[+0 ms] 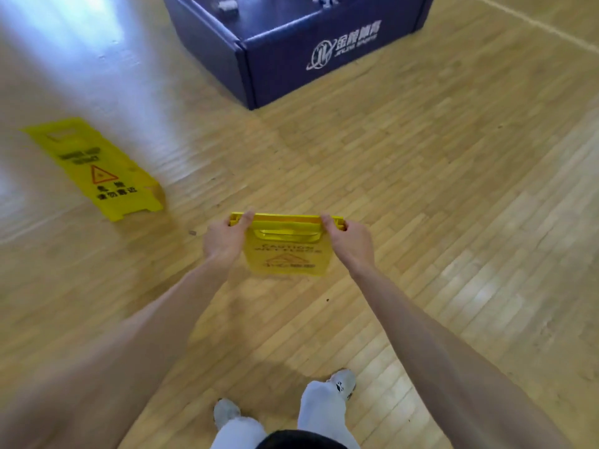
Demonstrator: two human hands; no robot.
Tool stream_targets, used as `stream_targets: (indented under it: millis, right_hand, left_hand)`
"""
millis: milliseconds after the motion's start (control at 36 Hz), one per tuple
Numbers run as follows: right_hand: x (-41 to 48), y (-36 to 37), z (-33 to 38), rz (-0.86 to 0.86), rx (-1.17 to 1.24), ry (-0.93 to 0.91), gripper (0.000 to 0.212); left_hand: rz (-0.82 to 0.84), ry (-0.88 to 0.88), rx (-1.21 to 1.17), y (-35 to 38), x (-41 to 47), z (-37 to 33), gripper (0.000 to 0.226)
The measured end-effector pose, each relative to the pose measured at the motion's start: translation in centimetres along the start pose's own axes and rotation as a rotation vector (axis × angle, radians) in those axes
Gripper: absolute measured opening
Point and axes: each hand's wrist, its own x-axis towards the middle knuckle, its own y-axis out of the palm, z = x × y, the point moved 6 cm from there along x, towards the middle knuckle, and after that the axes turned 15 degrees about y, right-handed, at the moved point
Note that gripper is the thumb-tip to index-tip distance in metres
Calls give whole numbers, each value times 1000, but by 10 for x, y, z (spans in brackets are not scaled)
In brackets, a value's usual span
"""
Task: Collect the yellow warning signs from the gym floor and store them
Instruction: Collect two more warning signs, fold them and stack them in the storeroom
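A folded yellow warning sign (285, 251) hangs upright in front of me above the wooden gym floor, its top edge level and its caution print facing me. My left hand (223, 243) grips its top left corner and my right hand (351, 243) grips its top right corner. A second yellow warning sign (97, 166) stands on the floor to the left, with a red triangle and dark lettering on its face. Neither hand touches that second sign.
A dark blue padded base (291, 50) with a white logo stands on the floor ahead, its corner pointing toward me. A white court line (534, 22) crosses the far right. My two shoes (343, 384) are on the floorboards below the held sign.
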Motion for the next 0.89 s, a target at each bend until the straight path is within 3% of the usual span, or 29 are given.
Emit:
stream_targets:
  millis: [222,472,694,889]
  right_hand:
    - [-89,128,85,114,4,-103,37]
    - [-186,271,179,268,20,-217,38]
    - [-215,349,209,371,60,-197,29]
    - [-191,417,247,390,35,-182,42]
  left_hand:
    - [-129,-86,-60,-154,16,93,53]
    - [-282,-157,-58,-327,9,192,62]
    - [-384,-178,-51,-397,23,232,53]
    - [-383,-212,-31,-424,87,263,50]
